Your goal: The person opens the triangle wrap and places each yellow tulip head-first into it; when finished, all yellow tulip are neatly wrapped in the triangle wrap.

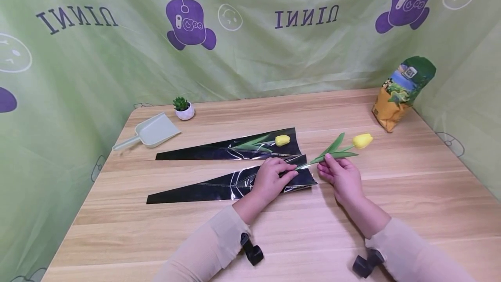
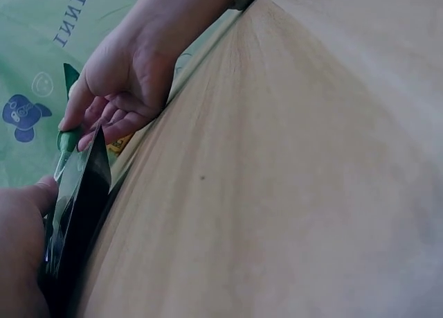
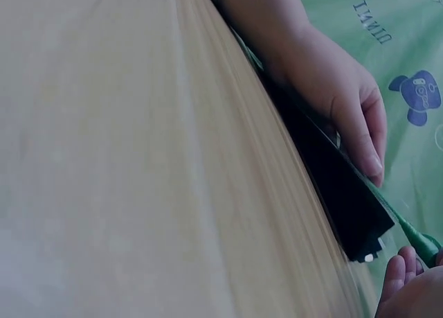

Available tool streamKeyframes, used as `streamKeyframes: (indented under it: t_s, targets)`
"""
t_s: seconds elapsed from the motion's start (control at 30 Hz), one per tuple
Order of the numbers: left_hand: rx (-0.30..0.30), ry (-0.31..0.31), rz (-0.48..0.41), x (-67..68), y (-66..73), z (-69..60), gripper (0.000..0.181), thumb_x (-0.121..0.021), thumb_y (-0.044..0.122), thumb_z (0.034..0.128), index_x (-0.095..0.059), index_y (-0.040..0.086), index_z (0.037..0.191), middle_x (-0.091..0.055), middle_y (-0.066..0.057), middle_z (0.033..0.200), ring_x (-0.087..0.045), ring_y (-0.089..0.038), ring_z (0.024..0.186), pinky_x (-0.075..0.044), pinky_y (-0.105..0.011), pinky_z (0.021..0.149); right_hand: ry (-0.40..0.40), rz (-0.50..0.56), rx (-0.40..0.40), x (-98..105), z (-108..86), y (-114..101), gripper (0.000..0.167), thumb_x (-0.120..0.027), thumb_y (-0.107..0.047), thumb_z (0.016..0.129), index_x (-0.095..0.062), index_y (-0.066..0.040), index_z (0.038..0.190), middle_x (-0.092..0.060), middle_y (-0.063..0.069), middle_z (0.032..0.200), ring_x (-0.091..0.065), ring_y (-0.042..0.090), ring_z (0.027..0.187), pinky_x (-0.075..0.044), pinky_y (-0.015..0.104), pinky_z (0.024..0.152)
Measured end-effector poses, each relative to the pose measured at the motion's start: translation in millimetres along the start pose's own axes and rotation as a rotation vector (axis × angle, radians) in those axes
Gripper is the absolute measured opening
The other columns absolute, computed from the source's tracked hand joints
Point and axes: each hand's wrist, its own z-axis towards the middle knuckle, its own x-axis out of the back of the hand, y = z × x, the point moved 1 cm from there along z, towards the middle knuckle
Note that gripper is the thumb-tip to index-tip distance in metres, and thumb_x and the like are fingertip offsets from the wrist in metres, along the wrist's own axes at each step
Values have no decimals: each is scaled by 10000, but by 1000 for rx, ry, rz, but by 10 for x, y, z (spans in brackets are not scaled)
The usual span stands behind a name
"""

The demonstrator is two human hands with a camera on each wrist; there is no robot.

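Note:
A yellow tulip (image 1: 362, 141) with green leaves points toward the right, and my right hand (image 1: 345, 181) pinches its stem and lower leaf between thumb and fingers. The stem's lower end enters the mouth of a black flower sleeve (image 1: 219, 189) with a clear front, lying flat on the table. My left hand (image 1: 272, 178) grips that sleeve near its mouth, thumb and forefinger beside the stem. In the left wrist view the left thumb lies against the clear film (image 2: 64, 183). Just behind, a second black sleeve (image 1: 192, 153) holds another yellow tulip (image 1: 282, 140).
On the wooden table (image 1: 188, 238), a pale dustpan (image 1: 158, 130) lies at the back left beside a small potted succulent (image 1: 184, 110). A green and orange bag (image 1: 403, 92) stands at the back right. Green printed cloth (image 1: 250, 60) hangs behind.

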Motion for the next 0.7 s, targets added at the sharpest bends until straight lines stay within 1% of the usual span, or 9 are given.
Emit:
streamKeyframes:
  t_s: [0.17,0.33,0.4,0.53,0.6,0.7]
  targets:
    - [-15,11,11,-16,2,10,216,-714,284,889,-775,168,1061,-696,-12,944,-603,-173,939,-486,-295,855,-26,-42,-6,-70,-32,48,149,-591,-155,980,-655,-189,849,-720,-63,711,-711,41,680,-591,198,674]
    - [-30,27,12,-26,-3,13,203,-723,274,882,-782,163,1042,-699,-6,925,-608,-169,923,-490,-293,838,-32,-84,-36,-105,-56,71,166,-576,-164,990,-652,-215,852,-718,-90,714,-706,32,684,-588,192,673]
    - [-32,29,11,-26,-5,11,202,-723,273,883,-782,162,1041,-699,-7,924,-609,-170,923,-489,-293,836,-35,-85,-48,-103,-58,73,159,-575,-166,991,-647,-214,857,-717,-93,716,-706,31,690,-587,190,682]
    - [-34,30,5,-26,-9,5,206,-721,274,885,-780,163,1049,-701,-13,931,-610,-176,922,-490,-297,833,-41,-75,-67,-96,-66,61,118,-555,-147,1000,-608,-176,899,-711,-90,718,-705,30,702,-587,190,696]
    - [-38,32,6,-29,-12,3,206,-720,273,887,-780,165,1051,-700,-10,931,-607,-172,917,-490,-288,831,-51,-70,-74,-89,-72,48,76,-537,-134,1006,-577,-153,943,-707,-91,724,-704,28,714,-586,188,705]
    - [-42,35,3,-28,-11,2,205,-722,270,884,-780,165,1051,-697,-13,931,-604,-172,916,-489,-286,831,-62,-67,-75,-71,-77,24,41,-515,-114,1012,-533,-134,981,-707,-89,726,-704,28,728,-586,187,713]
